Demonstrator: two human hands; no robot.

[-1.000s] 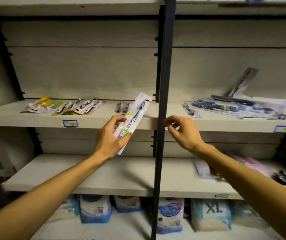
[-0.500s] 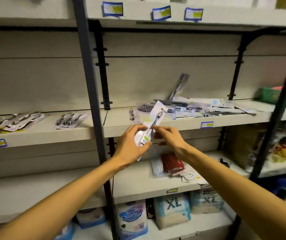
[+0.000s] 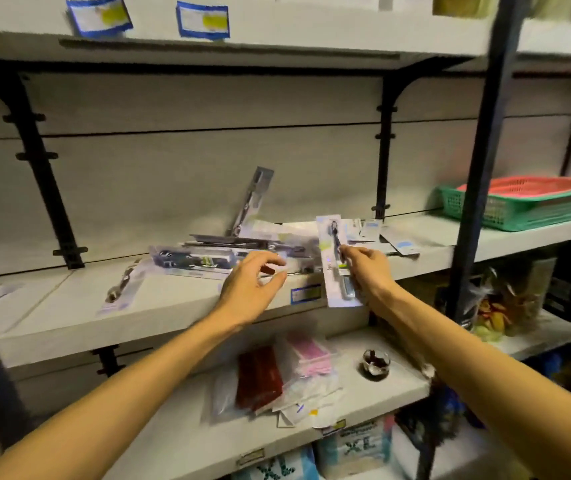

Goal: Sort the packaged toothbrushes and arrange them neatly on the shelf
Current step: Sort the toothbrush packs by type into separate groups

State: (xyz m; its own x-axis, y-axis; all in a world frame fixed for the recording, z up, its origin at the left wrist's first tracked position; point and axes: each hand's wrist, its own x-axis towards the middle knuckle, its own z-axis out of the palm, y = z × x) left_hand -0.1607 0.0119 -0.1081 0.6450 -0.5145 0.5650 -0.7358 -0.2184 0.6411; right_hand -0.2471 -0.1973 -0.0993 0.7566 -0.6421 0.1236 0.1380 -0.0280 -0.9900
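My right hand [image 3: 368,271] grips a white packaged toothbrush [image 3: 333,261] upright in front of the middle shelf's [image 3: 173,303] edge. To its left, my left hand [image 3: 251,285] hovers with fingers spread and nothing in it, just in front of a jumbled pile of packaged toothbrushes [image 3: 228,251]. One pack [image 3: 252,199] leans up against the back wall. A single pack [image 3: 123,285] lies apart on the left of the shelf.
Green and red baskets [image 3: 519,199] stand at the right end of the shelf. Black uprights [image 3: 481,161] cross the view. The lower shelf holds red and pink packets [image 3: 277,379] and a small dark cup [image 3: 375,363]. Bagged goods marked XL [image 3: 353,445] sit below.
The view swung right to the pile. The toothbrush pack passed from my left hand to my right, and my left hand let go and opened.
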